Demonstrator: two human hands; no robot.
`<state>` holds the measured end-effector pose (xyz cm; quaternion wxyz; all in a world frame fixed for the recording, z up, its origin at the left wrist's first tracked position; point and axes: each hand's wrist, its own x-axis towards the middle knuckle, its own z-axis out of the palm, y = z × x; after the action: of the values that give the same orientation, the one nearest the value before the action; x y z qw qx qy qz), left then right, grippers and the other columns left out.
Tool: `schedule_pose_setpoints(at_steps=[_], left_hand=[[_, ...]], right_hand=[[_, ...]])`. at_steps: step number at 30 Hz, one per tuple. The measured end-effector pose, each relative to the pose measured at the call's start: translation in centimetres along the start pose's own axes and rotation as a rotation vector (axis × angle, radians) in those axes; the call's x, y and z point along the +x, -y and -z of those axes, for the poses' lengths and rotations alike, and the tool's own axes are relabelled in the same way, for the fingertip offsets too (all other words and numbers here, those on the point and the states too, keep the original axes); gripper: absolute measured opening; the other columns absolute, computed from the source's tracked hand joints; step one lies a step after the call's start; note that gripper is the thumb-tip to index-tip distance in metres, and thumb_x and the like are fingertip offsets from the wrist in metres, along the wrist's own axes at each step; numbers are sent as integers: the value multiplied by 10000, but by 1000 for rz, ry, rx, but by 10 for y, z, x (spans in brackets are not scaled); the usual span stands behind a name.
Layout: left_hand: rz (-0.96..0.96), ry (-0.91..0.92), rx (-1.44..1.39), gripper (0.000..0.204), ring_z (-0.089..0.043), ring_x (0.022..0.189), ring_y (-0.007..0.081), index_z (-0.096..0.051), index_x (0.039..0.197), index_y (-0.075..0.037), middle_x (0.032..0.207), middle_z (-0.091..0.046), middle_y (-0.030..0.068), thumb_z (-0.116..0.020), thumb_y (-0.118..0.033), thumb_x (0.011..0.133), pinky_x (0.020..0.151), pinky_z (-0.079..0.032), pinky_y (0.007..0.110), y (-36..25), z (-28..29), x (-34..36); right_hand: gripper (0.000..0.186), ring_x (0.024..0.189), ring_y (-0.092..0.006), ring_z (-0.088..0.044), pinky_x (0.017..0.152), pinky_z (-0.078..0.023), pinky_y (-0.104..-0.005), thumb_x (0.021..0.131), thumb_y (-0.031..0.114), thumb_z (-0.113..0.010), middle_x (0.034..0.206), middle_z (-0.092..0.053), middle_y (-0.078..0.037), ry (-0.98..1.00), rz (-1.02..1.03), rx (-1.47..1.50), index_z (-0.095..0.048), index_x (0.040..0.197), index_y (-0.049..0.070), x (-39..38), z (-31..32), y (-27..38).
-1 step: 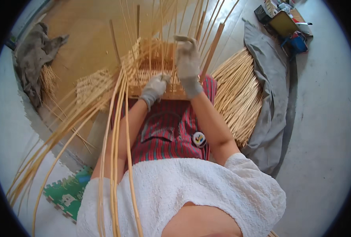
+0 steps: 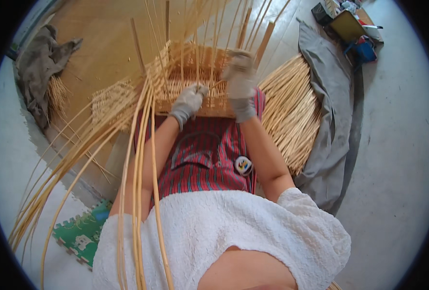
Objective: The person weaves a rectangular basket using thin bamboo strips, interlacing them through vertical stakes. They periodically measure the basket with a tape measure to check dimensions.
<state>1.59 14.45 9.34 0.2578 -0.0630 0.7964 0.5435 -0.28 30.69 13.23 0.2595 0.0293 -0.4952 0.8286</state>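
Observation:
A partly woven wicker basket rests at my lap, its near wall low and its far wall taller. Thin upright rods rise from its walls, and flat wooden posts stand at the corners. My left hand, in a pale glove, is closed at the near wall around a rod at its base. To the right, my right hand, also gloved, is raised over the near right corner. Motion smears its fingers. A thin strand runs between the two hands.
Long rods sweep from the basket's left side over my left arm. A woven panel lies left. A large rod bundle sits right, beside a grey cloth. A box of items is far right; another cloth lies far left.
My right hand has moved right and slightly down, away from my left hand. My left hand has shifted a little up, still closed. The basket has moved slightly upward in view.

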Motion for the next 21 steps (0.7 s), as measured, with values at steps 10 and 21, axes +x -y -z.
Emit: schedule_pose_setpoints(at_steps=[10,21], left_hand=[[-253,-189,125,507,-673,767,186,-670,1062,-66,895,-711,72,-869,-449,796,714,-563,353,-41,17,26],[-513,-36,-92,346,-686,689,171,-521,1356,-86,1222,-624,188,-562,-257,1058,573,-576,302,-57,-19,-23]], right_hand=[[376,534,-140,-351,615,-475,-386,1092,427,-454,612,-321,22,-152,-218,268,-560,961,91,-44,66,48],[138,1030,-302,-720,934,-595,-477,1037,123,-595,1032,-733,-124,-265,-253,-54,-544,1165,135,-43,128,72]])
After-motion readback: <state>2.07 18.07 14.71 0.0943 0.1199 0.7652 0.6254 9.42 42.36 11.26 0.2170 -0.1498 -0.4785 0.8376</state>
